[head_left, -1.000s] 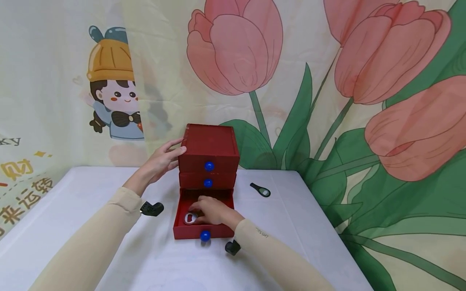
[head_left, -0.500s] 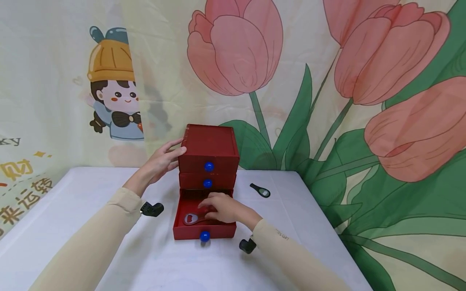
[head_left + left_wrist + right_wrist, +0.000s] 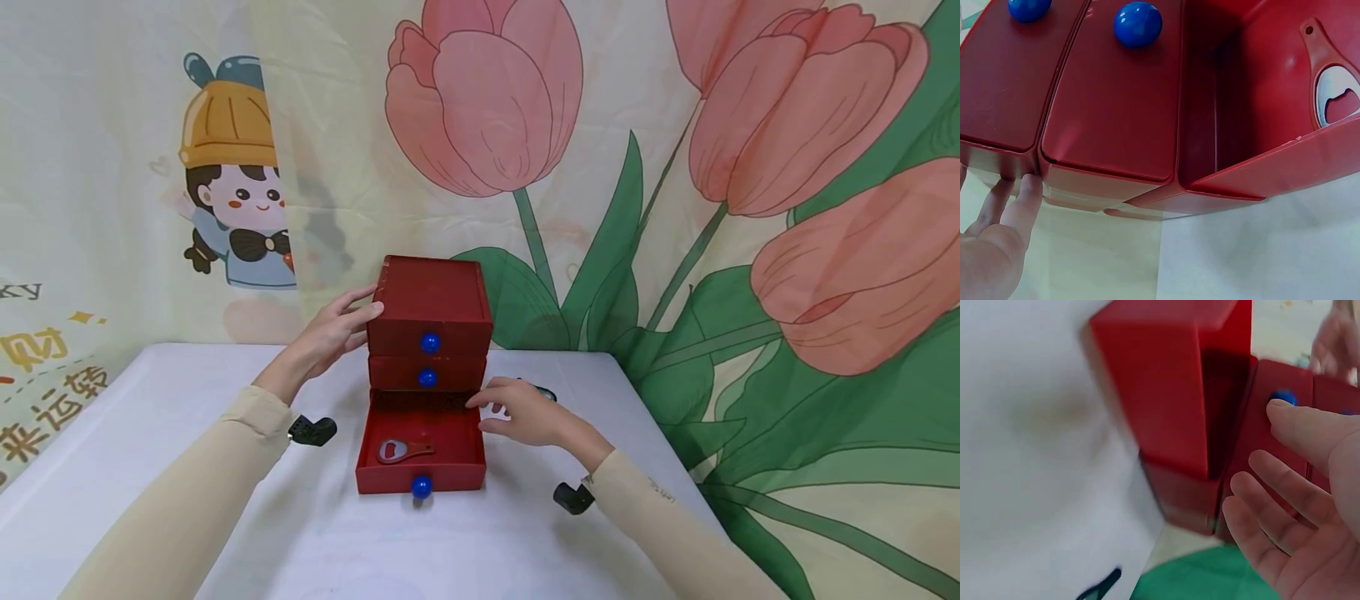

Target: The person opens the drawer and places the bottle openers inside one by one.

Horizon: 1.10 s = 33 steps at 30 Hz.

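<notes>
A red three-drawer cabinet (image 3: 433, 287) with blue knobs stands on the white table. Its bottom drawer (image 3: 386, 481) is pulled out, and a bottle opener (image 3: 418, 449) with a red handle and metal head lies inside. My left hand (image 3: 327, 333) rests against the cabinet's upper left side, fingertips touching it. Over the drawer's right edge hovers my right hand (image 3: 531, 414), its fingers loosely extended and holding nothing. Behind it, a dark tool (image 3: 551, 393) with a rounded end lies on the table, mostly hidden by the hand.
The upper two drawers, with knobs (image 3: 430, 342), are closed. A printed tulip cloth (image 3: 483, 108) hangs behind the table (image 3: 247, 517). A small black device (image 3: 312, 431) sits at the left wrist and another (image 3: 573, 497) at the right.
My right hand has let go of the bottle opener, lifted out of the drawer and moved right. The opener stays in the drawer. My left hand has not moved.
</notes>
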### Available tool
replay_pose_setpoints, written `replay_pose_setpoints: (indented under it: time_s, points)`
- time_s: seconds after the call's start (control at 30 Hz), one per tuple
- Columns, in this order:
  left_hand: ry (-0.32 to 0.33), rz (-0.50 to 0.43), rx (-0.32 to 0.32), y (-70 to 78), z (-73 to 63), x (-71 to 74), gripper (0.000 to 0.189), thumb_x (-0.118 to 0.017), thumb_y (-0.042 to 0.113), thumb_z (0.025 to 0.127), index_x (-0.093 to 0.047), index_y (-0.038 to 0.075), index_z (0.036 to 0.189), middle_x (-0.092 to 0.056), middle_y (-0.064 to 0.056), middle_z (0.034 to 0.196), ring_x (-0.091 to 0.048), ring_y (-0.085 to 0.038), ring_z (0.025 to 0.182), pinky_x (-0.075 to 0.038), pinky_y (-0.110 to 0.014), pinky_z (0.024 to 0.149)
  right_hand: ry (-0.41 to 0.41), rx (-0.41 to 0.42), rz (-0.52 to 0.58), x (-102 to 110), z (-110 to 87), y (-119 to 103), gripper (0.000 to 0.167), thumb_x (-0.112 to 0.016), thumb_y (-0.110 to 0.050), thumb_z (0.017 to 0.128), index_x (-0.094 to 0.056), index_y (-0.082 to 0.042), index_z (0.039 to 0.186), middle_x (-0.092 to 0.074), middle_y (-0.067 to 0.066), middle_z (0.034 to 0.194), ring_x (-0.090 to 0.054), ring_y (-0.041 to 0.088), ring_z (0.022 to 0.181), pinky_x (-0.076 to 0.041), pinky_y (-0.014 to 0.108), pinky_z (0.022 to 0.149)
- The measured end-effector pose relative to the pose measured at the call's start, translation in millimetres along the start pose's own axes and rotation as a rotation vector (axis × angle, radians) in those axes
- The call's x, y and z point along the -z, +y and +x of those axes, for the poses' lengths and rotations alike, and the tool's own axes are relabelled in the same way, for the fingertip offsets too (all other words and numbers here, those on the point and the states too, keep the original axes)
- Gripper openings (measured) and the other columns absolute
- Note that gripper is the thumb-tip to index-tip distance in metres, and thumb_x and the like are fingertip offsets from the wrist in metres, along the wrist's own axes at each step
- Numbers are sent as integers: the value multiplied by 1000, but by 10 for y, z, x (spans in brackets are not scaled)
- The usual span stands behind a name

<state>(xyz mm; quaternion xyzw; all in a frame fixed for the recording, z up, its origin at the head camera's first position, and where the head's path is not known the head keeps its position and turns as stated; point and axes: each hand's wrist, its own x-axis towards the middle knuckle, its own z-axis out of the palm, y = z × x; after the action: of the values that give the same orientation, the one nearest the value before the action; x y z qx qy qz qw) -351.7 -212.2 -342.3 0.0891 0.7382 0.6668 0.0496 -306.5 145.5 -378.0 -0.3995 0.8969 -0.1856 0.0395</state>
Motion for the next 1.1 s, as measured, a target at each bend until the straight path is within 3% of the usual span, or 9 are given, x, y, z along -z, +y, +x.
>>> replay_pose_setpoints:
  time_s: [0.07, 0.37, 0.57, 0.77, 1.1]
  points:
    - [1, -2, 1, 1, 0, -1, 83, -63, 47, 106, -18, 25, 172, -29, -17, 171, -42, -40, 152, -35, -55, 124, 28, -15, -4, 62, -59, 82, 39, -79, -17, 97, -73, -12, 136, -70, 8, 121, -68, 29, 110, -62, 38, 88]
    - [-10, -38, 0, 0, -11, 3, 80, -62, 45, 107, -20, 25, 172, -33, -16, 169, -43, -38, 151, -34, -53, 125, 115, -99, -43, 108, -201, 561, 37, -80, -16, 97, -73, -12, 133, -70, 2, 118, -67, 27, 105, -61, 35, 87]
    - [-8, -24, 1, 4, -5, 2, 81, -62, 46, 107, -19, 24, 172, -32, -17, 170, -42, -38, 151, -33, -54, 125, 170, -194, -20, 69, -216, 869, 38, -78, -14, 98, -72, -8, 134, -68, 14, 124, -66, 33, 109, -60, 43, 91]
    - [-8, -14, 2, 10, -18, 6, 83, -63, 47, 106, -18, 24, 172, -31, -17, 170, -42, -39, 152, -32, -55, 126, 236, -219, -2, -3, -208, 1106, 40, -75, -8, 97, -69, -3, 136, -66, 20, 127, -63, 44, 117, -55, 55, 98]
    - [-3, -15, 10, 4, 1, 6, 82, -63, 47, 106, -19, 26, 172, -32, -16, 170, -42, -39, 152, -33, -54, 125, 212, -319, 0, -150, -58, 1342, 47, -75, -12, 98, -64, 0, 142, -62, 25, 131, -62, 43, 120, -54, 55, 100]
